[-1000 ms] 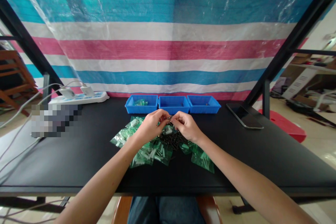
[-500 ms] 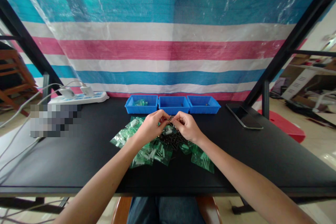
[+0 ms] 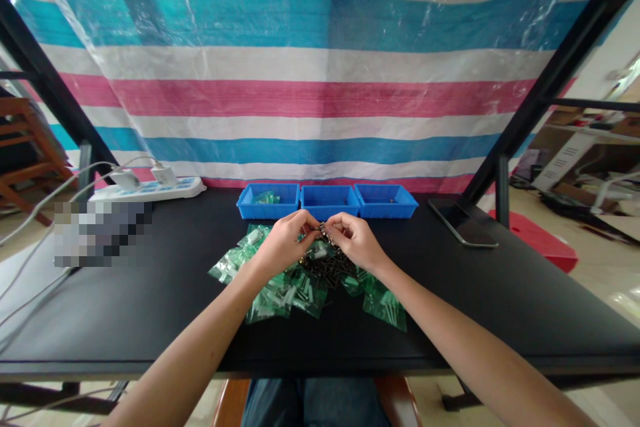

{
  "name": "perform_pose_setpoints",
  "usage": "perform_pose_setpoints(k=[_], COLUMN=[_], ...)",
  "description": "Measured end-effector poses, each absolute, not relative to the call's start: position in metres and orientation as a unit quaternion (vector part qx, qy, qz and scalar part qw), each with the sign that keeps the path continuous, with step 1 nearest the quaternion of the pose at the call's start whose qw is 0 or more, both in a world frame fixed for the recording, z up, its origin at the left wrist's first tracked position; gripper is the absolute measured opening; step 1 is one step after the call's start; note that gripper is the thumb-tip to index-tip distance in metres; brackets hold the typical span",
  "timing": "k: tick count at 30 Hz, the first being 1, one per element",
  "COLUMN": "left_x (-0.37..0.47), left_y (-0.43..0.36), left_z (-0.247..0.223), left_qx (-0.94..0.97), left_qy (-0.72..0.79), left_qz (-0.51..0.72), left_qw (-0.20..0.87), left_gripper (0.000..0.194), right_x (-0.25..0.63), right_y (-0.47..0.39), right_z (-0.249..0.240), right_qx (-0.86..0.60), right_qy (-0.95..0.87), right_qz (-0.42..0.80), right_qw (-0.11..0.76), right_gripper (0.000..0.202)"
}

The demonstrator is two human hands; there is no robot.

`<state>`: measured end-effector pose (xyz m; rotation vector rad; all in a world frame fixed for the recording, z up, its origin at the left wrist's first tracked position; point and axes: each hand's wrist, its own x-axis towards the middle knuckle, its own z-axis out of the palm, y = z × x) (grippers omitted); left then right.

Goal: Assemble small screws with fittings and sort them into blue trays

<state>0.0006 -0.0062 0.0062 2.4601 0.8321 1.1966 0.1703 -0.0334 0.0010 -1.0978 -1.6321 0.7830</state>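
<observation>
Two hands meet over the middle of the black table. The left hand and the right hand have their fingertips pinched together on one small dark metal piece, too small to make out, held just above a heap of dark screws. Both hands are closed around that piece, thumbs and forefingers touching it from either side.

The screws lie in one loose pile under and between the hands; their number cannot be counted. Around the pile lie many small green plastic bags with white parts inside, overlapping, more than ten, spread to the left, front and right of the pile.

Behind the hands stand three blue trays in a row, touching side by side: the left tray holds one green bag, the middle tray and the right tray look almost bare.

One dark phone lies at the table's right rear. One white power strip with two plugs in it lies at the left rear. A striped tarp hangs behind.
</observation>
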Motion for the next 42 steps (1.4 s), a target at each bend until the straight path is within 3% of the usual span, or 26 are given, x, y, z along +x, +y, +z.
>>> perform_pose_setpoints(k=[15,26,36,42], left_x=[0.0002,0.0012,0.0021,0.0017], left_y=[-0.0072,-0.0076,-0.0083,-0.0090], left_z=[0.0056,0.0055,0.0056,0.0063], left_qx=[0.857,0.856,0.851,0.851], left_qy=[0.274,0.269,0.277,0.279], left_qz=[0.413,0.410,0.407,0.406], left_qw=[0.142,0.164,0.181,0.181], left_gripper=[0.003,0.005,0.004,0.004], right_x=[0.1706,0.1783,0.1693,0.1691], right_y=[-0.0349,-0.0375,-0.0375,-0.0340], right_z=[-0.0005,0.0032,0.0023,0.0001], right_qx=[-0.441,-0.420,-0.445,-0.445], right_qy=[-0.727,-0.812,-0.708,-0.671], right_qz=[0.251,0.121,0.283,0.355], right_qw=[0.463,0.388,0.469,0.475], right_gripper=[0.012,0.010,0.010,0.013])
